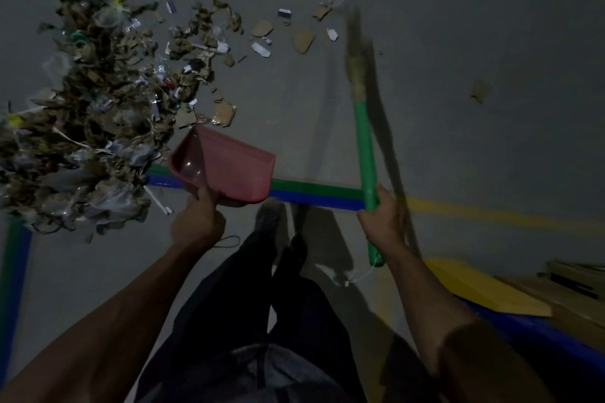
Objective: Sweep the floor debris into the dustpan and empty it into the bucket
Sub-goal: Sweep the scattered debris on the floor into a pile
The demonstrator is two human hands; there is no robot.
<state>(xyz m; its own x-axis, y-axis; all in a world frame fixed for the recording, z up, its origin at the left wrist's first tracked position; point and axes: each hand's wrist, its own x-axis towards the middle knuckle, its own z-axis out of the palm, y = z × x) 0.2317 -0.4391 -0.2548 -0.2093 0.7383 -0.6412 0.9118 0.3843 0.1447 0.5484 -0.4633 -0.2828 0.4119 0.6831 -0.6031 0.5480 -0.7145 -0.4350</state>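
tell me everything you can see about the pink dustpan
The pink dustpan looks like smooth moulded plastic, with a shallow glossy scoop, raised side walls and a straight open lip. It appears empty. The left hand grips it at its near end and holds it above the floor, tilted, its mouth turned up and left toward the debris pile. Only that hand touches it; it hangs over the green and blue floor tape.

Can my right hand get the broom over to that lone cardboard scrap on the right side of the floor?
Probably yes. The right hand grips the green broom, whose bristles point ahead, and bare floor lies between them and the cardboard scrap. Nothing blocks a sweep rightward.
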